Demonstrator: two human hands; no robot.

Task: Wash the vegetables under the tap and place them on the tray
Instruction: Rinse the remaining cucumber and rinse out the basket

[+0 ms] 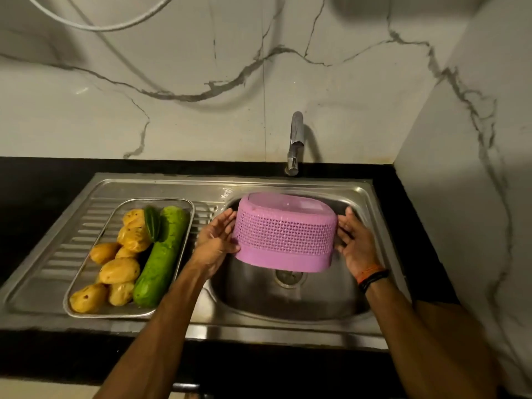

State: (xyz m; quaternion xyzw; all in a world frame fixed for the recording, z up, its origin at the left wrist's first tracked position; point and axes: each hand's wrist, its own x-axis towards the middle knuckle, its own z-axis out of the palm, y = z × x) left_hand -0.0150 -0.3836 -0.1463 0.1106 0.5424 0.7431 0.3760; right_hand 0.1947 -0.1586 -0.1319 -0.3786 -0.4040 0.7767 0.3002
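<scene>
vegetables point(129, 260) lie on the tray point(184, 204). both hands, left point(217, 240) and right point(355, 244), press flat on the light, slippery pink basket's point(283, 236) sides.

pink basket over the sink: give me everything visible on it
The pink basket looks like moulded plastic: lattice-perforated side wall, a solid smooth band along its lower edge, and a solid flat top face. It appears turned upside down and slightly tilted, held in the air over the sink bowl, forward of the tap. The left hand and the right hand press its opposite sides with mostly straight fingers. Nothing else touches it; its contents, if any, are hidden.
</scene>
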